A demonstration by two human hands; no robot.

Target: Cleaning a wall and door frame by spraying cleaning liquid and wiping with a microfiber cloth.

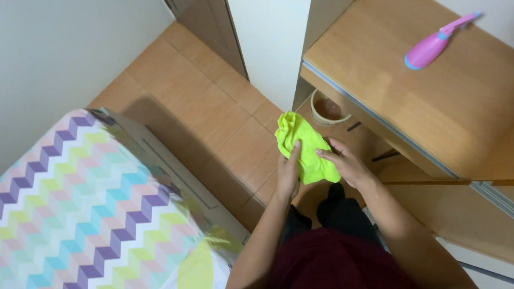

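I hold a bright yellow-green cloth (pixel 304 143) in front of my body, above the wooden floor. My left hand (pixel 288 171) grips its lower left side, fingers pressed up against the fabric. My right hand (pixel 346 164) holds its right lower edge with the fingers pointing left. The cloth is bunched and stands up between both hands. A pink spray bottle (pixel 430 46) lies on its side on the wooden desk top (pixel 419 101) to my right, well apart from my hands.
A bed with a zigzag-patterned sheet (pixel 73 213) fills the lower left. A small round bin (pixel 327 108) stands on the floor under the desk edge. A white door panel (pixel 269 38) and white walls close the far side.
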